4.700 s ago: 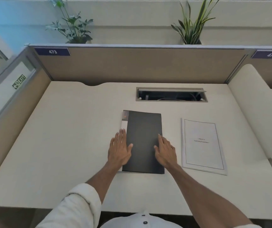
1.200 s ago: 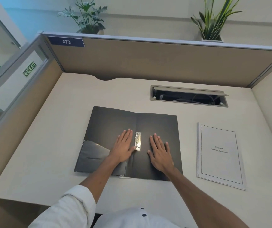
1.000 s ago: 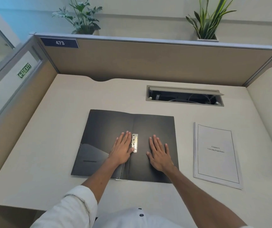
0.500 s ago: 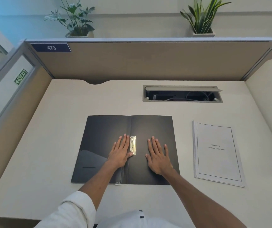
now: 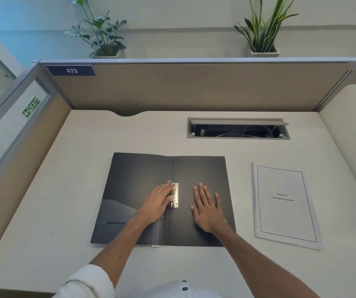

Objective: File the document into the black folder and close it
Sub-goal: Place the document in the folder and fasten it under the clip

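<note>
The black folder (image 5: 138, 175) lies spread flat on the desk, both covers down. A metal clip (image 5: 174, 195) runs along its spine. My left hand (image 5: 156, 204) rests flat on the left cover, fingertips and thumb touching the clip's left side. On the right cover my right hand (image 5: 208, 208) lies palm down with fingers spread, holding nothing. The document (image 5: 284, 204), a white stapled stack with a framed title page, sits on the desk to the right of the folder, apart from both hands.
The beige desk (image 5: 65, 190) is walled by cubicle partitions on three sides. An open cable tray (image 5: 238, 128) is set into the desk behind the folder. Two potted plants stand on the ledge above the back partition.
The folder was closed under both hands 4.7 s ago and now lies open. Over the last second both hands stay flat on it; my left fingers have shifted slightly onto the clip.
</note>
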A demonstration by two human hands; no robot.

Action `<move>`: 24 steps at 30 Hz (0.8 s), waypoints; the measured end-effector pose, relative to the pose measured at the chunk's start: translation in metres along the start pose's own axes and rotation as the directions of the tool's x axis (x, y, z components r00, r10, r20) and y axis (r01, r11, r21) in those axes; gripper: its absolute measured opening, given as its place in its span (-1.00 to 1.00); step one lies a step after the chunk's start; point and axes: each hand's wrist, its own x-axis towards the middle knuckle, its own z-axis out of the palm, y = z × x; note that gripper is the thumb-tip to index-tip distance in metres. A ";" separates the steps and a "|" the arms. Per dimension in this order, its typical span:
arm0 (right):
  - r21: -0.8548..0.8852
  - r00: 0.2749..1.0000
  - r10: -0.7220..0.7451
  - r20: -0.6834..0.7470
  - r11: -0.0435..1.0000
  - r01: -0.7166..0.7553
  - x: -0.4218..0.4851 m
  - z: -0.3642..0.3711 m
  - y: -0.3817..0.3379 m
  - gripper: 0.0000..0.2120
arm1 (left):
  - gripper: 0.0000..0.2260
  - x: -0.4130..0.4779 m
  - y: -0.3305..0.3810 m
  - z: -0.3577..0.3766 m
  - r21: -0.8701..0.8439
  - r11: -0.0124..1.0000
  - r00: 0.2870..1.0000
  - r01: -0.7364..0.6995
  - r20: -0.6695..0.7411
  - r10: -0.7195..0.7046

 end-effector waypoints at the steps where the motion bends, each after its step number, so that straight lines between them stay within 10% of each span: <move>1: 0.001 1.000 0.000 -0.002 1.000 0.000 0.000 0.000 0.000 -0.33 | -0.54 -0.002 0.000 0.002 -0.006 0.999 0.998 -0.037 -0.043 0.037; 17: 0.007 1.000 -0.005 -0.017 1.000 0.005 0.004 0.004 0.004 -0.33 | -0.80 0.032 0.025 -0.027 -0.198 0.978 0.958 0.061 -0.264 -0.113; 24: 0.000 0.999 -0.007 -0.045 1.000 0.007 0.006 0.009 0.005 -0.33 | -0.80 0.049 0.018 -0.027 0.091 0.995 0.981 0.034 -0.191 -0.016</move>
